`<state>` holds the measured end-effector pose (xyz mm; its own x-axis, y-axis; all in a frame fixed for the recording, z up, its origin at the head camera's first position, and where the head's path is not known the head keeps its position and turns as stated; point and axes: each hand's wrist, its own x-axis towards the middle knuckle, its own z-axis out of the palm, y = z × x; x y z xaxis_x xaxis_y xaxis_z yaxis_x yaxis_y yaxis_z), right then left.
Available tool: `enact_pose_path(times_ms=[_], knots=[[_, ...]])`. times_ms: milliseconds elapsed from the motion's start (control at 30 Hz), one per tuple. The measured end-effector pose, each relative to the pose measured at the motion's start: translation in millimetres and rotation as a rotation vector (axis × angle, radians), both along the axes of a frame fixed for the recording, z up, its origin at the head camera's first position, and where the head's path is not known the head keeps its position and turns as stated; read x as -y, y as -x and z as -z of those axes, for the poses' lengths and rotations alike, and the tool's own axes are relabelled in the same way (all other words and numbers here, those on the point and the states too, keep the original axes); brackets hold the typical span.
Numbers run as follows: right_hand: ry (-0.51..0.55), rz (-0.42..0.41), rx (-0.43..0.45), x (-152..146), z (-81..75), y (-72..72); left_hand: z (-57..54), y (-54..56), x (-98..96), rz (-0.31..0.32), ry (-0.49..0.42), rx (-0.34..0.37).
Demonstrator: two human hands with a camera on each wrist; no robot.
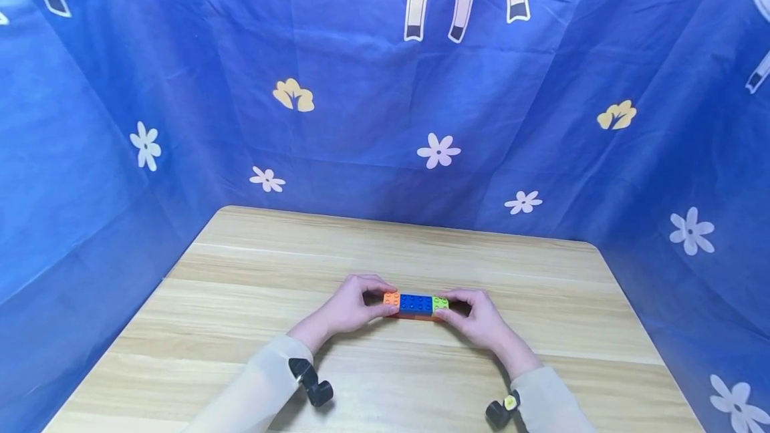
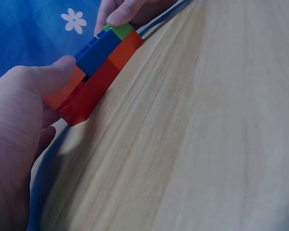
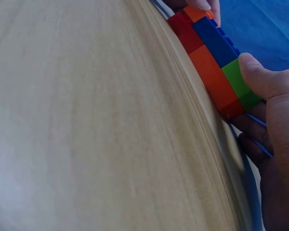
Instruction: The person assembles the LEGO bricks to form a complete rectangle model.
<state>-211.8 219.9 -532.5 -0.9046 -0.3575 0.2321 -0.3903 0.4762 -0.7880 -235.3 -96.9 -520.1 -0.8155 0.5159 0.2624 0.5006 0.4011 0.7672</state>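
A two-layer row of toy building bricks lies on the wooden table between both hands. On its top layer a blue brick (image 1: pixel 416 304) sits in the middle, with a small orange brick (image 1: pixel 392 299) at the left end and a small green brick (image 1: pixel 441 302) at the right. Underneath are a red brick (image 2: pixel 97 91) on the left and a longer orange brick (image 3: pixel 213 77) on the right. My left hand (image 1: pixel 353 304) pinches the small orange brick between thumb and fingers. At the other end, my right hand (image 1: pixel 479 321) pinches the green brick, its thumb on the near side.
Blue patterned cloth (image 1: pixel 361 152) hangs behind the table (image 1: pixel 289 246) and along both sides. The table's far edge runs just below the cloth. Dark wrist cameras jut inward from the left sleeve (image 1: pixel 259 379) and right sleeve (image 1: pixel 550 399).
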Motion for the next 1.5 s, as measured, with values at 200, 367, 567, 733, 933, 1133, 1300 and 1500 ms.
enact_pose_path(times_ms=[200, 367, 567, 733, 933, 1133, 1300, 1500], knots=[[-0.005, 0.015, 0.014, -0.6, 1.6, -1.5, 0.3, -1.2, -3.1, -0.009, -0.008, 0.033], [-0.009, 0.018, 0.013, -0.8, 2.0, -3.5, 1.5, -2.4, -4.0, -0.003, -0.021, 0.063], [-0.011, 0.017, 0.003, -1.6, 3.2, -6.4, 3.8, -5.6, -5.1, -0.021, -0.025, 0.084], [-0.005, 0.018, -0.017, -1.9, 3.4, -6.5, 3.9, -8.1, -5.8, -0.028, -0.041, 0.105], [-0.022, 0.001, -0.018, -1.0, 1.0, -4.6, 3.2, -8.8, -3.0, -0.043, -0.004, 0.085], [-0.041, 0.004, -0.004, -0.8, -2.0, -3.2, 0.7, -9.0, -0.7, -0.053, 0.031, 0.076], [-0.017, 0.0, -0.006, -0.1, -3.9, -3.2, -0.1, -8.3, 2.3, -0.05, 0.025, 0.098], [0.032, -0.008, 0.003, -3.2, -3.7, -3.9, -0.7, -9.4, 5.6, -0.038, -0.011, 0.122]])
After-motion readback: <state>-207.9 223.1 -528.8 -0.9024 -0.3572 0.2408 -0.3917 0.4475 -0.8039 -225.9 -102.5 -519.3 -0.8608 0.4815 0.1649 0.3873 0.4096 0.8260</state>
